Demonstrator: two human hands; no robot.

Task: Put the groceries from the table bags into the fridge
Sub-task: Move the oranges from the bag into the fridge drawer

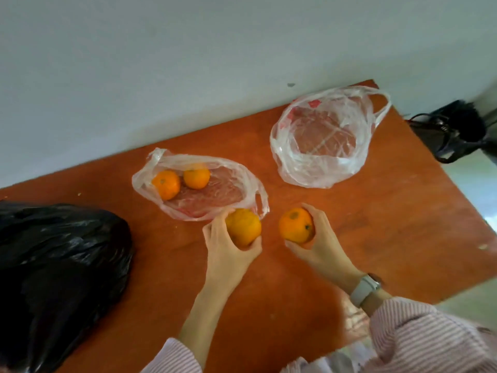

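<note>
Head view shows our left hand (228,246) and right hand (320,238) each cupped around an orange above the surface (376,224), two more oranges (180,181) in the clear bag (199,184); firm, round, light, they probably suit whole-palm grips.

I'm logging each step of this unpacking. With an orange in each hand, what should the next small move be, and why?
Probably lift both oranges away and carry them to the fridge, which is out of view. The left hand already grips one orange, the right hand the other orange, so neither can take the two oranges left in the clear bag.
</note>
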